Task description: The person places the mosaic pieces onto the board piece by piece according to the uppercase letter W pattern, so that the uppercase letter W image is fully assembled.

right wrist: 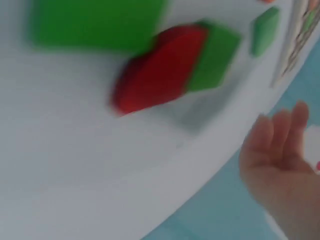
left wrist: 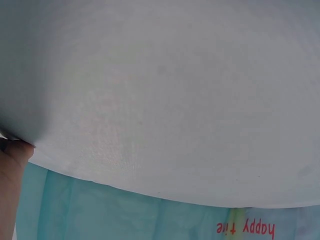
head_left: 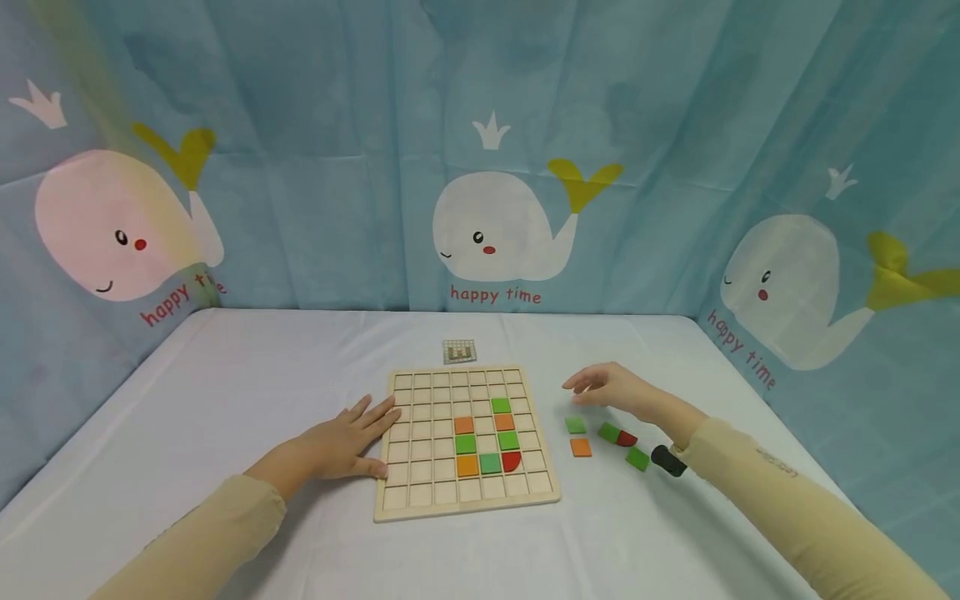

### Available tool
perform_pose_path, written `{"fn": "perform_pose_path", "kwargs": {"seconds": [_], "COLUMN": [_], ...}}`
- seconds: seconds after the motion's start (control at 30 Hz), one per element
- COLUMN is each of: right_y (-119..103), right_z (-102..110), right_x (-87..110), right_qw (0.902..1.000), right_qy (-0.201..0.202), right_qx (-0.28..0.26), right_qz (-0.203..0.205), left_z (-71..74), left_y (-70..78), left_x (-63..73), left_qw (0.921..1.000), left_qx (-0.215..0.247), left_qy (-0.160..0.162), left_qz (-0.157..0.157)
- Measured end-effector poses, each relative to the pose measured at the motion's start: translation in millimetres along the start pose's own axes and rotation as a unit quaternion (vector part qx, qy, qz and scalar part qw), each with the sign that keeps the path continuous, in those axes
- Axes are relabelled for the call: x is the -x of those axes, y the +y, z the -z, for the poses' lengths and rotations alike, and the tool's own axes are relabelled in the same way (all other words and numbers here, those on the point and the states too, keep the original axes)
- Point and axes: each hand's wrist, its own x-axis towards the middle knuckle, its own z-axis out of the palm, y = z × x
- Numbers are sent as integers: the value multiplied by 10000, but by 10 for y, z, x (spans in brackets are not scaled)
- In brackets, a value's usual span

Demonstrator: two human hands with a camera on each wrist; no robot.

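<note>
A wooden grid board (head_left: 420,496) lies on the white table, with several orange, green and red tiles set in its squares. My left hand (head_left: 341,446) rests spread at the board's left edge, fingertips on the rim. Right of the board my right hand (head_left: 618,390) hovers over the table, fingers loosely bent with nothing between them. Beneath it lie a light green tile (head_left: 575,425) and an orange tile (head_left: 581,447). Farther right are a green tile (head_left: 608,432), a red rounded tile (head_left: 626,438) touching it, and another green tile (head_left: 637,458). The right wrist view shows the red tile (right wrist: 160,70) blurred.
A small pattern card (head_left: 459,351) with a grid picture lies behind the board. A black cylindrical object (head_left: 668,460) sits by the right forearm, partly hidden by the sleeve. A blue curtain (head_left: 330,208) with whale prints stands behind the table.
</note>
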Motion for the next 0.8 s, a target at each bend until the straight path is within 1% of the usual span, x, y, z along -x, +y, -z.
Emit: {"fn": "perform_pose_path", "kwargs": {"seconds": [0.1,0.3,0.33,0.47,0.53,0.63,0.8], "right_y": [95,203,210,221,225,231,234], "right_z": [43,69,69,62,63,60,29], "right_x": [15,-49,-65,-123,-137,-147,-156], "right_qw": [9993,9936,9918,9859,9842,9833,9839], "right_qy": [-303,-867,-963,-1296,-1396,-1446,-1361], "right_qx": [194,724,844,1048,1068,1059,1078], "right_qz": [86,-33,-11,176,231,318,424], "left_z": [5,4,4,7,11,15,15], "left_y": [5,5,8,20,26,32,26], "left_x": [10,22,22,16,15,17,26], "left_qw": [10000,10000,10000,10000,10000,10000,10000], "left_qx": [9,8,7,-10,6,14,-18], "left_qy": [17,61,59,40,39,32,44], "left_qz": [-26,-45,-45,-14,-15,-20,-62]}}
